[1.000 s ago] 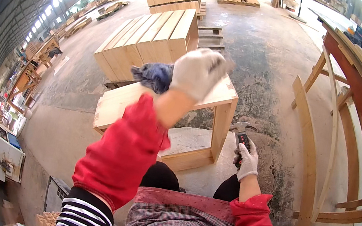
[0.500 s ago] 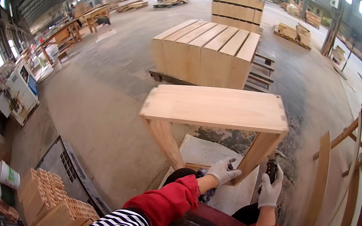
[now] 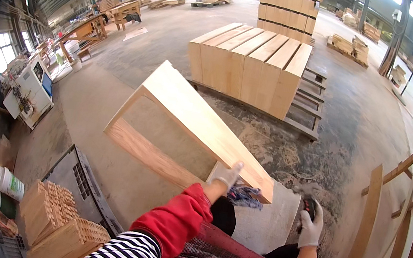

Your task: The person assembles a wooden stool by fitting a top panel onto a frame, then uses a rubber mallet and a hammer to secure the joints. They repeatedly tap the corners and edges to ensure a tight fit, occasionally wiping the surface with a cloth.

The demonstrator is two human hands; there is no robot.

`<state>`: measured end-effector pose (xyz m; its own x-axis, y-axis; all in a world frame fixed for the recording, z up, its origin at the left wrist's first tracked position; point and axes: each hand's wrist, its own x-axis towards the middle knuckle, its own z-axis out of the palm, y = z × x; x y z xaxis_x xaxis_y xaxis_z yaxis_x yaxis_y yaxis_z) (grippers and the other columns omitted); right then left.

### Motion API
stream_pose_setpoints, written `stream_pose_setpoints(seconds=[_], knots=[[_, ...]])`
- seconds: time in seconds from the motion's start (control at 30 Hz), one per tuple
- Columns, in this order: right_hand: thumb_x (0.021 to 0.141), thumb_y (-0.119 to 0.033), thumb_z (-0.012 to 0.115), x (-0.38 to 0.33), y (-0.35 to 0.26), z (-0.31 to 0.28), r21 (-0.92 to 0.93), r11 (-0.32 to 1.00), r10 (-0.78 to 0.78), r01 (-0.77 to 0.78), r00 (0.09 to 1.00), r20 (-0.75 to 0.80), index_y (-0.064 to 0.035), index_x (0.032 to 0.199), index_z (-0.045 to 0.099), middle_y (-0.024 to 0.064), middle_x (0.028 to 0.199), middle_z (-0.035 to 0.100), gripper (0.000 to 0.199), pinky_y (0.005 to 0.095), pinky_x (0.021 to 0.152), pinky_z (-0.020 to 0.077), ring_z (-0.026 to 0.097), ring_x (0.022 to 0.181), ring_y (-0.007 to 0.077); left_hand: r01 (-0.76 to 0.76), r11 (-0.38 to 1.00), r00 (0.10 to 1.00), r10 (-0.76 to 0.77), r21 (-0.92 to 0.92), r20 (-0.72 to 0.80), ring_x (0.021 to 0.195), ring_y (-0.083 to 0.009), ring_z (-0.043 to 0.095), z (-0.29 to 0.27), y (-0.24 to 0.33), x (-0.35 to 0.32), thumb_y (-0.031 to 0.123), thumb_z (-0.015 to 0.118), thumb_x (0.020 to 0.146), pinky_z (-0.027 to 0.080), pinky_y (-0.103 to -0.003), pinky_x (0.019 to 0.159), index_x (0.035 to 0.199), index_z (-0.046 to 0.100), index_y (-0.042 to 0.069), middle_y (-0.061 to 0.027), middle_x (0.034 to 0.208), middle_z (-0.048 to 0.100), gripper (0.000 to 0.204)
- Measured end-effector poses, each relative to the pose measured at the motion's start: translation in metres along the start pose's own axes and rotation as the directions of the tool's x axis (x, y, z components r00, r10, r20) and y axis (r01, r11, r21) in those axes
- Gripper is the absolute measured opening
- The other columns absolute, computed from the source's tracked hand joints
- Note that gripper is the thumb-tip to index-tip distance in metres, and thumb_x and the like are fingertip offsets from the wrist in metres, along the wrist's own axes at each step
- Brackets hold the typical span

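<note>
A rectangular frame of pale wood boards, like a drawer box without a bottom, stands tilted in front of me. Its far left corner is raised and its right end is low, near my knees. My left hand, in a whitish glove, is closed on the frame near that low end. A crumpled blue patterned rag shows just below this hand. My right hand, also gloved, grips the black and red handle of a hammer to the right of the frame. The hammer's head is blurred.
Several similar boxes stand side by side on a pallet ahead, with a taller stack behind. At the lower left lie bundled wood pieces, a dark plastic pallet and a white bucket. A wooden rack rises on the right.
The frame has turned and tipped, its far end swinging left and its right end dropping. My left hand has shifted left with it. The hammer stays in my right hand.
</note>
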<state>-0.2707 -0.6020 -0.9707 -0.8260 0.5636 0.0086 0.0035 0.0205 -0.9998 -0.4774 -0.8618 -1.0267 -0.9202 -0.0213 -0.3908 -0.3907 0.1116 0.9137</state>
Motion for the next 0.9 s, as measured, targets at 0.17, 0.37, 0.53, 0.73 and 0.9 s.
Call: stream_pose_setpoints(seconds=[0.17, 0.37, 0.53, 0.73, 0.9], knots=[[0.09, -0.02, 0.071, 0.039, 0.069, -0.085, 0.812, 0.482, 0.717, -0.329, 0.68, -0.151, -0.0138, 0.092, 0.064, -0.0019, 0.068, 0.059, 0.01, 0.0201, 0.041, 0.0446, 0.051, 0.047, 0.0085, -0.003, 0.914, 0.994, 0.048, -0.406, 0.1, 0.049, -0.0185, 0.054, -0.057, 0.061, 0.004, 0.047, 0.065, 0.089, 0.046, -0.035, 0.049, 0.096, 0.07, 0.007, -0.007, 0.067, 0.061, 0.042], [0.088, -0.02, 0.073, 0.038, 0.076, -0.111, 0.914, 0.335, 0.745, -0.23, 0.658, -0.107, -0.015, 0.077, 0.064, -0.0032, 0.061, 0.057, 0.015, 0.0202, 0.042, 0.0477, 0.053, 0.049, 0.0071, 0.124, 0.535, 0.969, 0.115, -0.836, 0.217, 0.055, -0.0172, 0.058, -0.054, 0.139, -0.044, 0.037, 0.064, 0.09, 0.051, -0.033, 0.053, 0.096, 0.066, 0.013, -0.0048, 0.067, 0.061, 0.025], [0.087, -0.021, 0.075, 0.035, 0.083, -0.119, 0.913, 0.32, 0.671, -0.254, 0.741, -0.029, -0.0157, 0.08, 0.065, -0.0024, 0.067, 0.059, 0.012, 0.0209, 0.043, 0.0473, 0.054, 0.052, 0.0082, 0.416, 0.225, 0.847, 0.258, -0.881, 0.466, 0.054, -0.0188, 0.052, -0.034, 0.116, -0.051, 0.043, 0.066, 0.087, 0.046, -0.032, 0.055, 0.098, 0.063, 0.01, -0.0048, 0.064, 0.054, 0.035], [0.091, -0.028, 0.07, 0.025, 0.053, -0.096, 0.847, 0.392, 0.644, -0.359, 0.764, 0.026, -0.0134, 0.086, 0.062, -0.0002, 0.07, 0.061, 0.017, 0.0232, 0.046, 0.0494, 0.055, 0.053, 0.0092, 0.411, 0.061, 0.869, 0.274, -0.909, 0.412, 0.061, -0.0211, 0.055, -0.024, -0.012, 0.015, 0.055, 0.053, 0.09, 0.046, -0.036, 0.062, 0.106, 0.067, 0.009, -0.0085, 0.068, 0.059, 0.05], [0.092, -0.023, 0.068, 0.01, 0.035, -0.074, 0.678, 0.573, 0.616, -0.46, 0.787, 0.013, -0.0237, 0.111, 0.058, 0.002, 0.079, 0.059, 0.021, 0.0271, 0.047, 0.0475, 0.055, 0.057, 0.0134, 0.554, 0.013, 0.684, 0.562, -0.833, 0.464, 0.07, -0.0182, 0.063, -0.083, -0.099, 0.045, 0.046, 0.053, 0.087, 0.052, -0.036, 0.067, 0.128, 0.062, 0.006, -0.0103, 0.097, 0.071, 0.058]])
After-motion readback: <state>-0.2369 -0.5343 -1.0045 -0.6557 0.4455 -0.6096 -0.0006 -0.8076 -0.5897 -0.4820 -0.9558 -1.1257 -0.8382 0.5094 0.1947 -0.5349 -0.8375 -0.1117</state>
